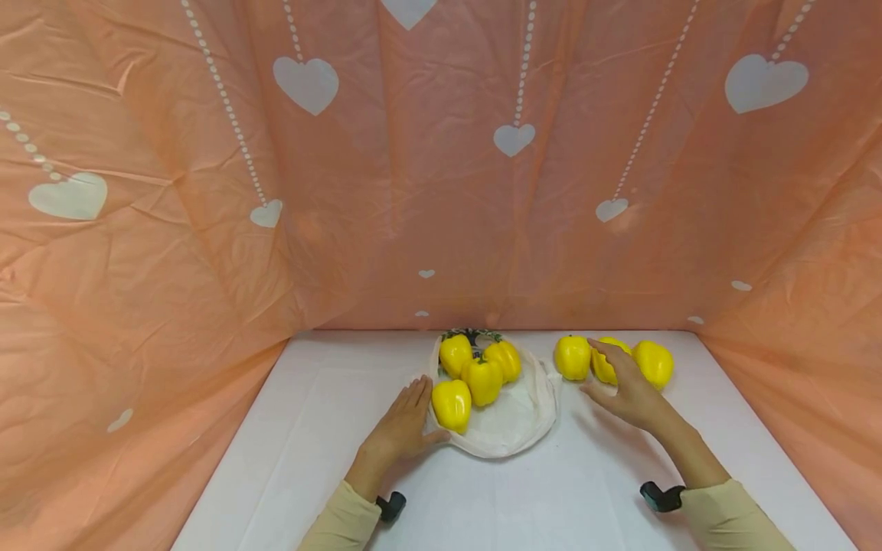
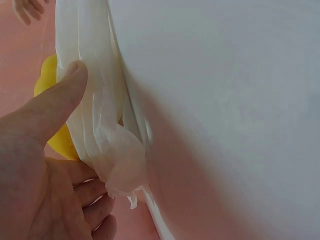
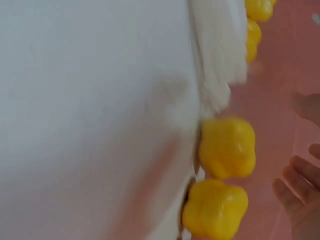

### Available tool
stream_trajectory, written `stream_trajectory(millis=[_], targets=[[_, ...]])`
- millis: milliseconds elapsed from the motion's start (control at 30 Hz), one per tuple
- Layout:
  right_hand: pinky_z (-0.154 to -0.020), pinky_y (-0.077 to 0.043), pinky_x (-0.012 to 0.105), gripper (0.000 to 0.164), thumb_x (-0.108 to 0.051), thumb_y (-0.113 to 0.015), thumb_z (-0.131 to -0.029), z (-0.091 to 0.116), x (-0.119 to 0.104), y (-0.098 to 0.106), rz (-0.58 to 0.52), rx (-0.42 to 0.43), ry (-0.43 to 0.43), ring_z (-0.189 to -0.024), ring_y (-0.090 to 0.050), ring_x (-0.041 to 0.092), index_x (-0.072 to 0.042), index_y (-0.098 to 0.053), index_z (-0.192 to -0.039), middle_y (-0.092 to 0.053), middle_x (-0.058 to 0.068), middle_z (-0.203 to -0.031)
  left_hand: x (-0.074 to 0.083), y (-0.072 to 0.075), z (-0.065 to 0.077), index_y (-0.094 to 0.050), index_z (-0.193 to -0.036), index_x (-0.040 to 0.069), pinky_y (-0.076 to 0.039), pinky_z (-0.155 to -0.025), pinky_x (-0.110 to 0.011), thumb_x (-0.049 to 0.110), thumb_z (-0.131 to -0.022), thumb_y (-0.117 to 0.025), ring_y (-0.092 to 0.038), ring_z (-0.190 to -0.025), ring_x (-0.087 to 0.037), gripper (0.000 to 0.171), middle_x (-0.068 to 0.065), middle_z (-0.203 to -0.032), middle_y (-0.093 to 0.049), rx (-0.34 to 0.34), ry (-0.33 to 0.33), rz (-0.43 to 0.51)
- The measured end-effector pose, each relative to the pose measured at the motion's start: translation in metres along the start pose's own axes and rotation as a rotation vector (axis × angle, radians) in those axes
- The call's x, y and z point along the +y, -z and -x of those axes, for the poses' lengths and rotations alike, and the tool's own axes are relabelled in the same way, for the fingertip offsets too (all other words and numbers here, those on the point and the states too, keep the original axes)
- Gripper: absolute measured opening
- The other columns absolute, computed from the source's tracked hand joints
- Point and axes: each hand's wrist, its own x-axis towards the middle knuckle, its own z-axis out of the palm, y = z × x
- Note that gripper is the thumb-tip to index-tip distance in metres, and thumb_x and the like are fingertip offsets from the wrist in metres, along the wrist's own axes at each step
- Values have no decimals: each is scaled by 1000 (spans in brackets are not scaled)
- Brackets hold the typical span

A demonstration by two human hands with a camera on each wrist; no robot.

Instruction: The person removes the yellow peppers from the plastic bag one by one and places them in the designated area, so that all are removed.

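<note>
A white, thin-walled bag [image 1: 513, 438] lies spread wide on the table, with several yellow bell peppers [image 1: 451, 405] in its left and back part. Against its left side rests my left hand [image 1: 401, 427], fingers nearly straight and thumb along the front rim. In the left wrist view the thumb [image 2: 60, 102] touches the bag's pale folds [image 2: 92, 95]. To the right of the bag stand three more yellow bell peppers [image 1: 573, 357]. Over these hovers my right hand [image 1: 632, 394], fingers spread and holding nothing; it partly covers the middle pepper. The right wrist view shows it apart from two peppers [image 3: 227, 147].
The white table [image 1: 331, 398] ends at the back against a peach curtain [image 1: 427, 229] with white hearts. More of the same cloth hangs along both sides. Each wrist carries a black camera mount [image 1: 663, 497]. Dark print [image 1: 474, 334] shows at the bag's back edge.
</note>
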Motion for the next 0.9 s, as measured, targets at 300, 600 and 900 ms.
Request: stream_trajectory(millis=[300, 600, 900], targets=[[-120, -17, 7, 79, -8, -89, -85, -9, -10, -28, -7, 18, 90, -140, -49, 45, 3, -49, -153, -55, 22, -152, -1, 0, -2, -20, -168, -6, -16, -135, -50, 54, -98, -74, -18, -165, -36, 107, -23, -177, -18, -9, 18, -7], [-113, -49, 64, 84, -12, -92, -85, -18, -27, -52, -24, -51, 114, -140, -51, 40, -5, -48, -156, -55, 16, -152, -1, -1, -1, -21, -167, -8, -17, -135, -50, 55, -98, -74, -19, -165, -36, 107, -24, -177, -19, -5, 10, -17], [-112, -52, 58, 81, -18, -96, -82, -26, -40, -76, 17, -22, 200, -134, -58, 36, -2, -54, -150, -61, 14, -145, -2, -2, -1, -22, -166, -9, -18, -135, -51, 53, -98, -75, -20, -164, -37, 107, -25, -176, -21, 4, -1, -14]])
